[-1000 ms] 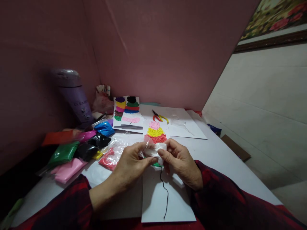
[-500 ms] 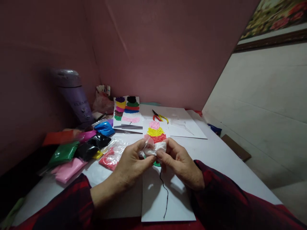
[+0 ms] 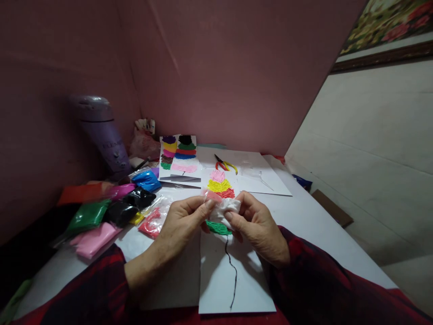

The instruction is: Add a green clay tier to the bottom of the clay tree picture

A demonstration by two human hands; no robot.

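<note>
Between my hands, over a white card (image 3: 216, 280), is a crumpled lump of white modelling clay (image 3: 225, 212) with a clear plastic bag (image 3: 210, 196) at its left end. My left hand (image 3: 182, 221) is closed, pinching the bag side between thumb and fingers. The white clay's right side is pinched by my right hand (image 3: 260, 228), thumb on top. Beneath them the card carries bands of textured clay: pink (image 3: 217, 175), yellow (image 3: 219, 185), red (image 3: 227, 193) and green (image 3: 218, 227). A wavy black string (image 3: 236, 271) runs down from the green band. My hands hide the card's middle.
To the left lie several clay packets, including green (image 3: 88, 215), pink (image 3: 96, 240) and blue (image 3: 146, 180), near a purple bottle (image 3: 101, 140). Two striped cards (image 3: 184, 163) stand behind. Red-and-yellow pliers (image 3: 226, 165) lie on a white board (image 3: 267, 183).
The white clay has shifted slightly right and looks more spread out. My left hand has drawn back a little, and more of the green band shows under my hands.
</note>
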